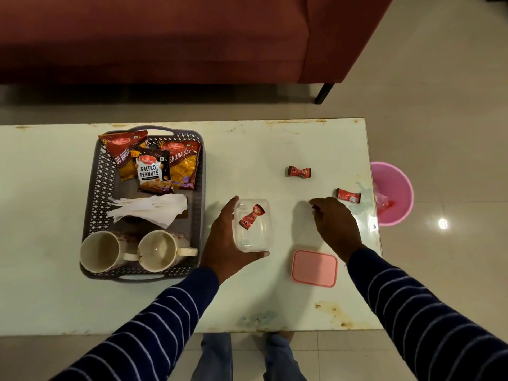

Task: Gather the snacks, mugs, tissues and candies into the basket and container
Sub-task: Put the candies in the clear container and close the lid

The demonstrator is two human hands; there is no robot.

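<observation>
A grey perforated basket [90,188] on the table's left holds three snack packets [149,171], white tissues [154,209] and two cream mugs [100,251] [156,251]. My left hand [222,243] grips a small clear container [255,240] with one red-wrapped candy [251,215] inside. To its right, my right hand [335,224] is lowered to the table with its fingertips pinched on a candy, of which only a red sliver [313,207] shows. Two more red candies [298,171] [348,195] lie loose on the table beyond that hand.
The container's pink lid [314,268] lies flat near the front right. A pink bucket [395,188] stands on the floor past the table's right edge. A red sofa [165,37] runs along the far side.
</observation>
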